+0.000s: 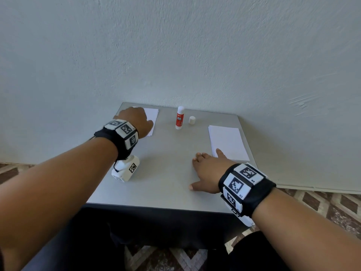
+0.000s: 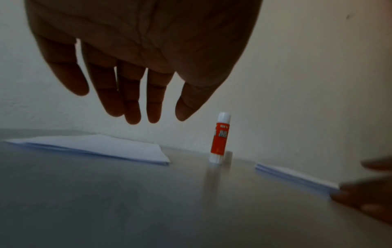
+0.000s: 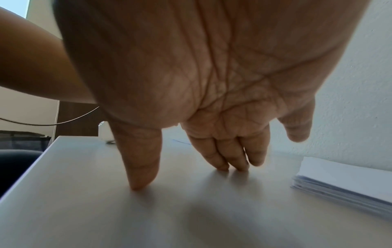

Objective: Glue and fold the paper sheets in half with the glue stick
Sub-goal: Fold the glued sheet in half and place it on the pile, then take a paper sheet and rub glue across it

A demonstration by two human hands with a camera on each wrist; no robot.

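Standing upright, the glue stick (image 1: 180,117) rests between two paper stacks (image 1: 227,142).

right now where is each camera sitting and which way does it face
Head: above the table, looking down and forward; both forearms, left hand and right hand show.
Left wrist: under the raised palm, facing the wall; fingers hang over the left paper stack.
Right wrist: under the palm; fingertips touch the table, beside the right paper stack.
Shared: head and left wrist both show the glue stick.
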